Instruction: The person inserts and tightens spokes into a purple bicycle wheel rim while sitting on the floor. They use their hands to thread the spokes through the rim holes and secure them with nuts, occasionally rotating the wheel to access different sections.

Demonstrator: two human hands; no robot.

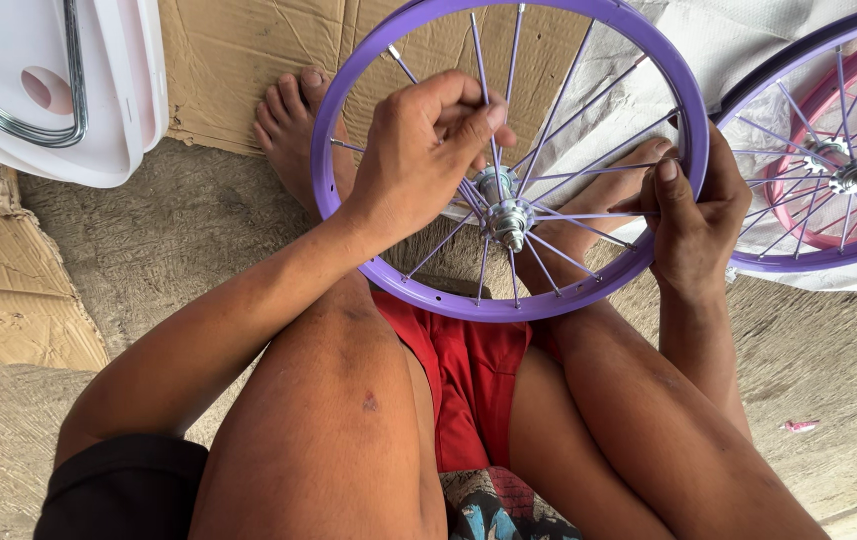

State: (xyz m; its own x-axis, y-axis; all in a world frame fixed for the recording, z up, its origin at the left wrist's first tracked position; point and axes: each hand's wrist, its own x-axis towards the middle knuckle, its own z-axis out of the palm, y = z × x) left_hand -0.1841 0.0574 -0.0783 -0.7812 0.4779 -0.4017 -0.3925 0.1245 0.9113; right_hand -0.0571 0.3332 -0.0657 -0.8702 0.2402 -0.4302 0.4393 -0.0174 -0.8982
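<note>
Purple wheel rim (pixel 548 300) stands upright at frame centre, btwn bare legs. Left hand (pixel 423 150) pinches a spoke (pixel 483 110) near the hub (pixel 508 215); right hand (pixel 693 215) grips the rim's right edge. Risk: loose grip lets the wheel tip, bending spokes.

The wheel (pixel 508 160) stands between the person's knees, above cardboard (pixel 238 60). A second wheel (pixel 828 150) lies right; a tray (pixel 58 90) lies left.

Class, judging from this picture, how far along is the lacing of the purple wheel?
Done: many spokes already join the hub to the purple rim. In hand: left hand pinches a spoke; right hand grips the rim. Left: several rim holes sit empty.
</note>
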